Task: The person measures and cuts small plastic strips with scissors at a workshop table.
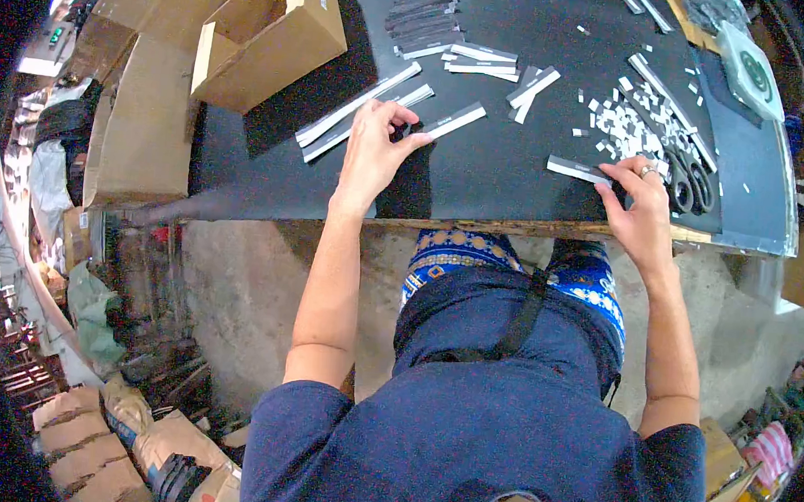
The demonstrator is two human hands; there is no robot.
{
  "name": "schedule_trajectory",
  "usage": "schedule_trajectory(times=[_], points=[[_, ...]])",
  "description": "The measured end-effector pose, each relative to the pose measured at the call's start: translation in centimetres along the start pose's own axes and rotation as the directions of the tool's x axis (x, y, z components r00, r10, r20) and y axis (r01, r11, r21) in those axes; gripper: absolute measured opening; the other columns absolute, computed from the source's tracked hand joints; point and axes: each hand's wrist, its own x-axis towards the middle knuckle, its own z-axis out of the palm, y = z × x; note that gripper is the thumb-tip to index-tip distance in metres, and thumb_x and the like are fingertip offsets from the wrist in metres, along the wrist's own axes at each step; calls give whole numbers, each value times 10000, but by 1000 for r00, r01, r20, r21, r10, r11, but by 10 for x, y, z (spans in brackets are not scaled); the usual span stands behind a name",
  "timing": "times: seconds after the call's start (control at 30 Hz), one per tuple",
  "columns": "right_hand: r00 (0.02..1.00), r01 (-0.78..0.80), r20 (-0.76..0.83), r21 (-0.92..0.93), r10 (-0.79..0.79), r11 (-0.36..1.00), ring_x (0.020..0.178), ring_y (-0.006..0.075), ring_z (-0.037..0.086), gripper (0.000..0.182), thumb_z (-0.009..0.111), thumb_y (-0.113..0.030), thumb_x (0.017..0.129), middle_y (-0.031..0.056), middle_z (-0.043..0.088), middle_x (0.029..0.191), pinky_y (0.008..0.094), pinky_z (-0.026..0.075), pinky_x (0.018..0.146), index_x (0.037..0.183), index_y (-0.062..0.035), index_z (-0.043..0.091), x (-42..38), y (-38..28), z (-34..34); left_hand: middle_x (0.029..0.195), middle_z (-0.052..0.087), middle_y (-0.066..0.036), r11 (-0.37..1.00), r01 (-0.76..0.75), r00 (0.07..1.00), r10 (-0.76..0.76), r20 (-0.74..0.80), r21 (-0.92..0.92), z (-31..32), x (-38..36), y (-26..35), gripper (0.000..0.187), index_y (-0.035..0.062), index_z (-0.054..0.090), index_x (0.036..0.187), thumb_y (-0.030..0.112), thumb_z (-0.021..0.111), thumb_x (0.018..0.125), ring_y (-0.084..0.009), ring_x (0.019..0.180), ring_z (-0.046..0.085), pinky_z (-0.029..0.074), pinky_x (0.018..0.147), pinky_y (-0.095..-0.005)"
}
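Left hand (372,146) rests fingers-down on the black table top (482,177), fingertips pinching the near end of a short grey-and-white flat strip (455,120). Right hand (643,207) presses another grey-and-white strip (577,170) near the front edge; whether it grips or just pins it, cannot tell. Done so far, by the look of it: a stack of dark strips (423,17) at the back and a heap of small white offcuts (635,123). Several long strips (356,110) lie loose, likely still left. Black-handled scissors (691,183) sit just beside the right hand. Open cardboard box (268,32) crowds the left; the middle is open.
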Motion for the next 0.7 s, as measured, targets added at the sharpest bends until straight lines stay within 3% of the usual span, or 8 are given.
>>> schedule_trajectory(times=[0.27, 0.37, 0.47, 0.53, 0.7], points=[[998, 51, 29, -59, -49, 997, 975, 319, 563, 347, 753, -105, 716, 151, 588, 1011, 385, 456, 842, 1030, -2, 650, 7, -14, -5, 834, 608, -79, 1000, 12, 997, -12, 78, 0, 2, 6, 1, 287, 30, 679, 893, 201, 806, 701, -196, 762, 572, 485, 713, -323], [997, 69, 31, -15, -69, 998, 990, 318, 562, 337, 749, -105, 722, 149, 592, 1016, 385, 456, 853, 1030, -9, 650, 15, -22, 4, 827, 610, -84, 1000, 15, 996, -15, 92, 6, 2, 10, -1, 263, 30, 669, 860, 190, 806, 704, -194, 755, 575, 487, 708, -321], [986, 161, 18, 77, -163, 984, 991, 315, 565, 319, 739, -103, 734, 142, 599, 1009, 379, 459, 861, 1028, -23, 648, 22, -32, 20, 820, 610, -80, 1000, -4, 988, 0, 153, 27, 1, 13, 0, 269, 24, 650, 884, 169, 799, 714, -186, 749, 580, 489, 700, -316], [986, 160, 22, 126, -164, 979, 992, 315, 563, 314, 738, -105, 736, 141, 599, 1008, 379, 459, 862, 1025, -24, 647, 28, -43, 29, 811, 610, -72, 998, 43, 984, -32, 174, -56, 1, 10, 4, 293, 20, 634, 934, 151, 790, 724, -173, 746, 579, 488, 696, -307], [980, 190, 13, 231, -199, 954, 981, 314, 560, 306, 738, -102, 736, 141, 598, 997, 382, 464, 848, 1016, -25, 642, 40, -61, 48, 803, 616, -63, 998, 31, 985, -22, 171, -50, 2, 9, 2, 314, 15, 630, 966, 141, 787, 726, -155, 740, 571, 488, 701, -295]])
